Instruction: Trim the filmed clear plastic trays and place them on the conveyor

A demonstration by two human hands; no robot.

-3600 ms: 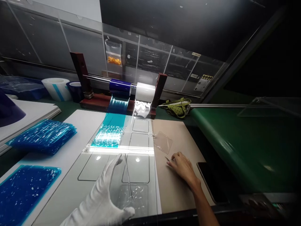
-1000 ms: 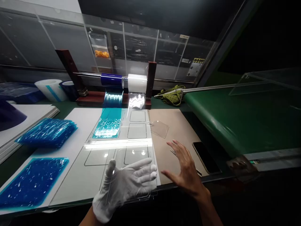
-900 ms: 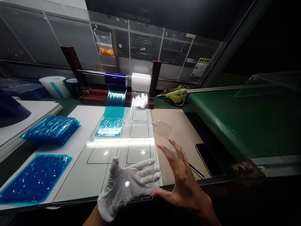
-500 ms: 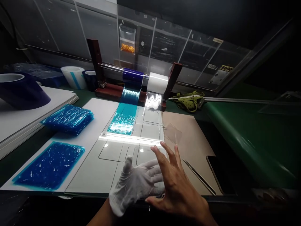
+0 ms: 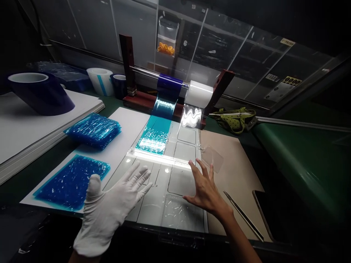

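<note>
The template board, marked with dark outlines, bears a clear panel, which lies flat at its near end with bright specks across its face. The 2 hands are apart from each other: the left hand, in a white glove, is at the board's near left edge with fingers and thumb spread. The right hand, bare, is over the board's right edge, its curved fingers parted from the thumb; its thumb tip is near the clear panel's far edge, and I cannot tell whether they touch. On a brown sheet right of the board lie metal tweezers and a 2nd clear piece, with a phone at its outer side. Left of the board are a blue film sheet on white paper and, farther back, a stack of blue film. Behind the board, a wooden stand carries 2 rolls on 1 rod: a dark-blue film roll and a white film roll. A turquoise film strip runs from the dark-blue film roll onto the board.
</note>
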